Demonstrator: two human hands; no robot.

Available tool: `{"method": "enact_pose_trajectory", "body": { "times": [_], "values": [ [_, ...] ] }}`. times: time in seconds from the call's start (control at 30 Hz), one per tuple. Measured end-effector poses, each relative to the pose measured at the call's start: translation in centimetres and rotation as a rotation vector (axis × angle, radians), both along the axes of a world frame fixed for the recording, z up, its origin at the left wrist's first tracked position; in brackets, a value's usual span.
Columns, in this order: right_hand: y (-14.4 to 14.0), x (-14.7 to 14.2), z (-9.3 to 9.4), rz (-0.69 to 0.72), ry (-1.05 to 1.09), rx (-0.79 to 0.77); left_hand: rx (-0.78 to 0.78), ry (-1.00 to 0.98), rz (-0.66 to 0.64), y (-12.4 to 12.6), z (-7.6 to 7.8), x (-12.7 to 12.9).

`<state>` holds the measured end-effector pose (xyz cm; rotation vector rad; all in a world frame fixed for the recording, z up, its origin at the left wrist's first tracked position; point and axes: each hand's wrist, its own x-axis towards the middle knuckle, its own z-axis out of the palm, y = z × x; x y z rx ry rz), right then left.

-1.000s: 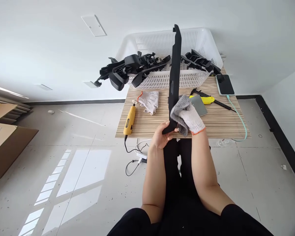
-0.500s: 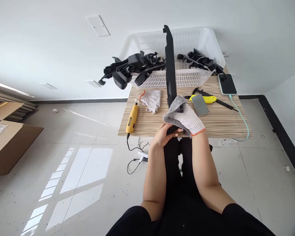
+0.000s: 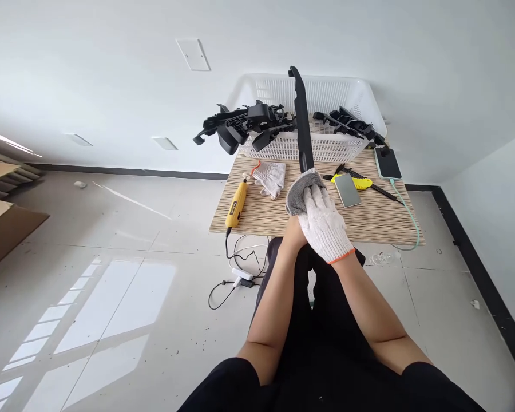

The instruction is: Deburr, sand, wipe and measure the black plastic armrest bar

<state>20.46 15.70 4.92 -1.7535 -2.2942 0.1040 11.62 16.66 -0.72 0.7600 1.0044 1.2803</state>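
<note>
In the middle of the frame, the gloved right hand (image 3: 324, 224) grips a grey cloth (image 3: 297, 197) over the lower part of the black strip (image 3: 302, 123), which reaches into the upper centre. The left hand (image 3: 294, 230) sits just below the cloth (mostly covered, so I cannot tell its grip). A yellow tool (image 3: 237, 204) lies centre-left on the worktop (image 3: 266, 220).

Gloved right hand (image 3: 324, 225) hides most of left hand (image 3: 294, 232); grey cloth (image 3: 298, 195) covers lower black strip (image 3: 302, 127); left edge crops carton (image 3: 11, 234).
</note>
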Motion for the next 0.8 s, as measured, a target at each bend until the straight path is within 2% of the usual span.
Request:
{"method": "enact_pose_trajectory", "body": {
  "times": [0.07, 0.13, 0.17, 0.27, 0.37, 0.43, 0.53, 0.63, 0.7, 0.8],
  "values": [
    [1.2, -0.4, 0.1, 0.008, -0.032, 0.036, 0.092, 0.282, -0.066, 0.2, -0.1, -0.2],
    [3.4, -1.0, 0.2, 0.016, -0.052, 0.092, 0.167, 0.575, -0.143, 0.3, -0.3, -0.3],
    [4.8, -1.4, 0.2, 0.017, -0.057, 0.106, 0.169, 0.658, -0.175, 0.3, -0.3, -0.3],
    [8.9, -2.6, 0.6, 0.009, -0.067, 0.136, 0.102, 0.640, -0.201, 0.3, 0.0, -0.2],
    [10.9, -3.6, 1.3, 0.024, -0.052, 0.159, 0.094, 0.583, -0.175, 0.2, 0.3, -0.2],
    [10.6, -4.0, 1.7, 0.031, -0.042, 0.167, 0.116, 0.593, -0.152, 0.2, 0.2, -0.4],
    [8.7, -4.1, 1.5, 0.016, -0.044, 0.167, 0.183, 0.675, -0.126, 0.3, -0.3, -0.6],
    [7.2, -3.9, 0.8, -0.072, -0.049, 0.131, 0.228, 0.759, -0.145, 0.2, -0.7, -0.6],
    [7.2, -3.8, 0.3, -0.125, -0.045, 0.125, 0.216, 0.795, -0.138, 0.2, -0.7, -0.4],
    [8.0, -3.5, -0.1, -0.110, -0.049, 0.168, 0.217, 0.785, -0.107, 0.3, -0.4, -0.3]
  ]
}}
